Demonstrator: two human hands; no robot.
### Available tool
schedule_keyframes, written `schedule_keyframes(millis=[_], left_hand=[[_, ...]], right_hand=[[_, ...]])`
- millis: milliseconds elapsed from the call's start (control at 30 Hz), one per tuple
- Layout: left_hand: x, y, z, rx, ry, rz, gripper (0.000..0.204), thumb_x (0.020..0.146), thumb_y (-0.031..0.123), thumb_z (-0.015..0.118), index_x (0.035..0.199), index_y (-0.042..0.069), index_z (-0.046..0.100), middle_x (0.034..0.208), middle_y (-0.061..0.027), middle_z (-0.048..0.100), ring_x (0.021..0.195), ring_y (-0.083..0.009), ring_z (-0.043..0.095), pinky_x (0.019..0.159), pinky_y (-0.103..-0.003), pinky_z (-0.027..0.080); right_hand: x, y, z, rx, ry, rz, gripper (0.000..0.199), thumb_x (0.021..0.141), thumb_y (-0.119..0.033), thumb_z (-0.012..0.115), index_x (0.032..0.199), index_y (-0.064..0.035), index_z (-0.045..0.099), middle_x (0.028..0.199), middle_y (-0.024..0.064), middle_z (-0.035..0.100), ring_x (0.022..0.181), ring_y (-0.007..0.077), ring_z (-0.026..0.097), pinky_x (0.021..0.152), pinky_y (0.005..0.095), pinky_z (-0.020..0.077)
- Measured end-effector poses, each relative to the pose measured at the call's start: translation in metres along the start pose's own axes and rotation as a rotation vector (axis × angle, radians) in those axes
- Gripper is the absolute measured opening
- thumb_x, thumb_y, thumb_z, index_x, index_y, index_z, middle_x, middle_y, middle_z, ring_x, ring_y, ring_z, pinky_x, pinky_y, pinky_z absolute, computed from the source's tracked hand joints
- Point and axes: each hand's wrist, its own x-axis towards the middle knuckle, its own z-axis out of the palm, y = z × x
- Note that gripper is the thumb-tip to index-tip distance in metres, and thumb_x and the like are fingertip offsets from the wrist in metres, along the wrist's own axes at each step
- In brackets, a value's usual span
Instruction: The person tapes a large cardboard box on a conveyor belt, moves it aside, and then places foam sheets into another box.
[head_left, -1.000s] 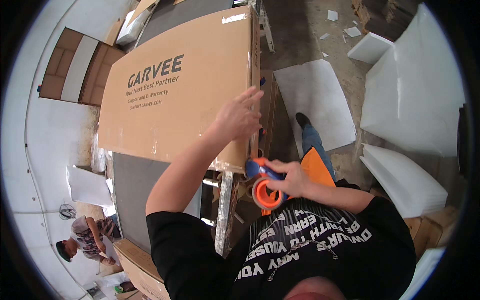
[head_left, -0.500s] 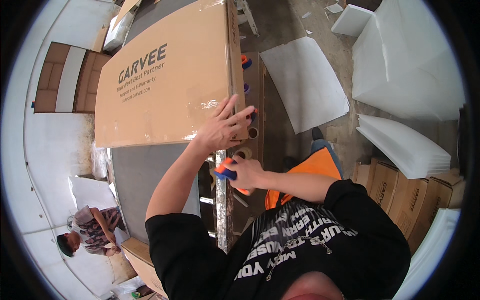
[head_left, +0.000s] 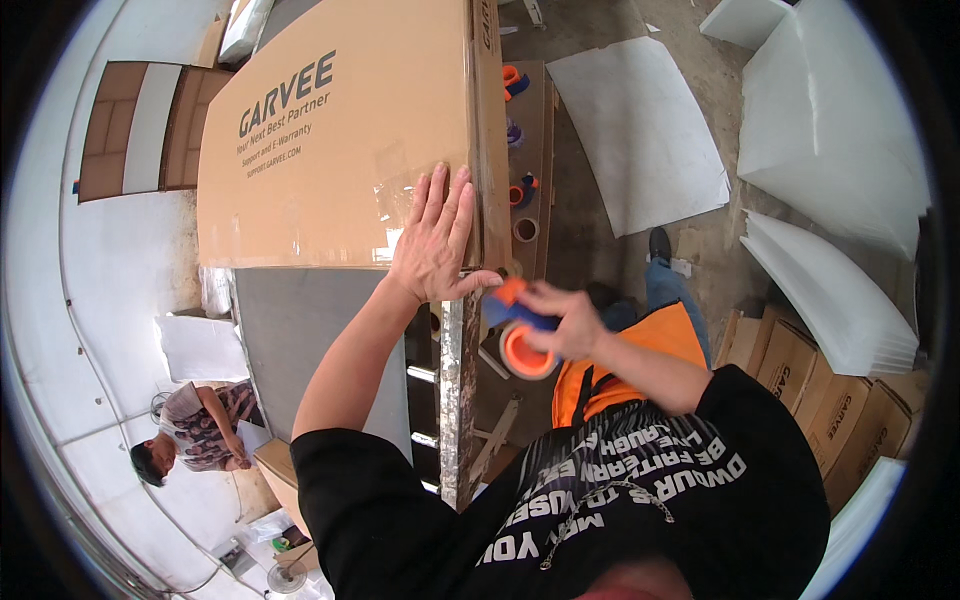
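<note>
While your right hand [head_left: 570,320] stays out of it, fingers clamped round the orange-and-blue tape dispenser [head_left: 518,335] just off the table edge, your left hand [head_left: 435,240] lies flat, fingers spread, on the large cardboard box's [head_left: 330,140] near corner. Beyond, spare tape dispensers [head_left: 515,85] sit on a bench.

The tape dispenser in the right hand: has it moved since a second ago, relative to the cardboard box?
Yes. The tape dispenser in the right hand rose toward the near corner of the cardboard box, close beside the left hand lying flat there.
</note>
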Motion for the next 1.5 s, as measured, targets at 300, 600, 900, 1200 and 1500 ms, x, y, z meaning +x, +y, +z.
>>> schedule_keyframes(millis=[300, 600, 900, 1200, 1500], left_hand=[[-0.018, 0.006, 0.009, -0.041, -0.038, -0.007, 0.112, 0.066, 0.059, 0.076, 0.143, -0.008, 0.027, 0.152, -0.028, 0.028, 0.141, -0.0534, 0.02, 0.116, -0.062, 0.014], [-0.026, 0.019, 0.012, -0.026, -0.118, -0.006, 0.086, 0.068, 0.064, 0.074, 0.143, 0.041, 0.04, 0.156, -0.0193, 0.025, 0.142, -0.0537, 0.018, 0.114, -0.063, 0.016], [-0.015, 0.016, 0.002, -0.019, -0.219, -0.003, 0.06, 0.078, 0.067, 0.06, 0.128, 0.034, 0.056, 0.158, -0.0149, 0.023, 0.143, -0.0538, 0.012, 0.116, -0.062, 0.01], [-0.005, 0.024, 0.003, -0.169, -0.074, -0.158, 0.094, 0.083, 0.078, 0.043, 0.151, 0.015, 0.032, 0.156, -0.025, 0.022, 0.145, -0.0486, 0.013, 0.118, -0.056, 0.008], [0.202, -0.15, 0.005, -0.107, 0.262, -0.786, 0.123, 0.076, 0.067, 0.067, 0.152, -0.004, 0.003, 0.157, -0.0324, 0.0, 0.148, -0.0438, -0.005, 0.118, -0.055, -0.002]], right_hand=[[0.013, 0.08, 0.035, -0.34, -0.434, -0.043, 0.057, 0.074, -0.022, 0.069, 0.129, -0.0106, 0.06, 0.117, 0.0131, 0.064, 0.098, 0.0236, 0.063, 0.087, 0.0346, 0.0501], [0.061, 0.018, -0.067, 0.396, -0.119, 0.243, 0.062, 0.08, -0.024, 0.071, 0.137, -0.0074, 0.055, 0.128, 0.0106, 0.059, 0.11, 0.0182, 0.058, 0.097, 0.0297, 0.0452], [0.071, -0.003, 0.082, -0.626, -0.563, -0.354, 0.044, 0.074, -0.028, 0.063, 0.115, -0.0141, 0.063, 0.107, 0.0144, 0.061, 0.101, 0.033, 0.062, 0.087, 0.044, 0.0497], [0.059, 0.062, -0.224, -0.157, -0.332, -0.028, 0.06, 0.071, -0.024, 0.078, 0.126, -0.0046, 0.063, 0.13, 0.0137, 0.06, 0.117, 0.0239, 0.06, 0.101, 0.0335, 0.0466], [0.241, 0.096, -0.392, 0.381, 0.326, 0.324, 0.067, 0.071, -0.007, 0.064, 0.136, 0.0071, 0.051, 0.101, 0.0084, 0.067, 0.088, 0.014, 0.063, 0.083, 0.0266, 0.0491]])
